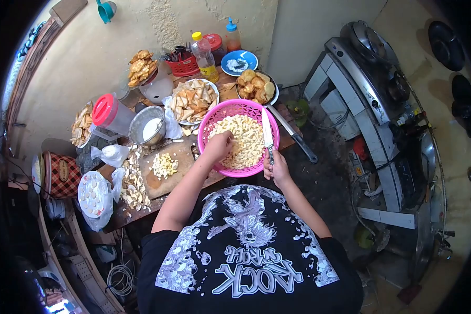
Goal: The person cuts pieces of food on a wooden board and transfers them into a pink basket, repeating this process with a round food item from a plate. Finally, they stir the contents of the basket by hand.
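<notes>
A pink plastic basket [202, 137] holds many pale chopped pieces [248, 137]. Over its left part, my left hand [221, 145] is closed, with its fingertips down at the pieces; what it grips, if anything, is too small to name. At the basket's right front edge, my right hand [277, 168] is wrapped round the handle of a knife [267, 128], whose blade points up and away across the basket's right side. To the left lies a wooden cutting board [180, 153] with a small pile of chopped pieces [164, 165]. Peelings [133, 183] are heaped beside the board.
Behind the basket are a plate of folded pastries [193, 102], a bowl of fried pieces [256, 88], a blue plate [239, 63] and an oil bottle [204, 57]. A pot [147, 125] and red-lidded jug [112, 114] stand left. A long-handled utensil [293, 135] juts out right.
</notes>
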Motion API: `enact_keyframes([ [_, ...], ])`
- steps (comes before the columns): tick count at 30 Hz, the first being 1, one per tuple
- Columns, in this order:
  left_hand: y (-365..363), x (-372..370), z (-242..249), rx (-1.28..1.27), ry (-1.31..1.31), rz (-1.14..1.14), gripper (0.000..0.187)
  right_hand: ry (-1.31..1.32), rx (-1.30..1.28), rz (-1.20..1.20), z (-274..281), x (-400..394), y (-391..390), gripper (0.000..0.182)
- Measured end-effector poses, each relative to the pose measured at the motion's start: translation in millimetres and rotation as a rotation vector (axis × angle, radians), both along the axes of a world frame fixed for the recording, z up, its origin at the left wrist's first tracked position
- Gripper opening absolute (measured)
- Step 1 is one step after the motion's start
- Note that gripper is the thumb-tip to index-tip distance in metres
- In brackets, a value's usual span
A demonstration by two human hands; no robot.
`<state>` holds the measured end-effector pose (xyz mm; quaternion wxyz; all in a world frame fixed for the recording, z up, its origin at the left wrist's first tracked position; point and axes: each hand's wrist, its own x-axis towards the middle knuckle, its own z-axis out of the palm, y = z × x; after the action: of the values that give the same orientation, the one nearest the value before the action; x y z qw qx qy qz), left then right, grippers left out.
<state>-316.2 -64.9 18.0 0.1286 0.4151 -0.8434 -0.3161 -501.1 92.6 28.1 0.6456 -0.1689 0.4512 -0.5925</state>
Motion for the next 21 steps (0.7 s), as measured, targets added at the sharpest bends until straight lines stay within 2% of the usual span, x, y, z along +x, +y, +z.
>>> enact_keyframes([
  [2,-1,2,10,0.074,0.120,0.082,0.017,0.016,0.005,0.010,-3,-1,0,0.038],
  [5,-5,5,9,0.048,0.098,0.068,0.017,0.020,0.003,0.012,-5,0,-1,0.038],
  [8,-4,6,7,-0.110,-0.138,-0.133,0.016,-0.005,-0.002,0.000,0,0,0,0.036],
  [14,13,-4,0,-0.339,-0.300,-0.135,0.014,0.027,0.005,0.022,-2,0,0,0.038],
  [17,10,-3,5,-0.223,-0.222,-0.114,0.016,0.024,-0.004,0.025,-5,-1,0,0.038],
  [21,11,3,10,0.062,0.194,0.196,0.017,0.028,-0.003,0.023,-4,-1,1,0.038],
])
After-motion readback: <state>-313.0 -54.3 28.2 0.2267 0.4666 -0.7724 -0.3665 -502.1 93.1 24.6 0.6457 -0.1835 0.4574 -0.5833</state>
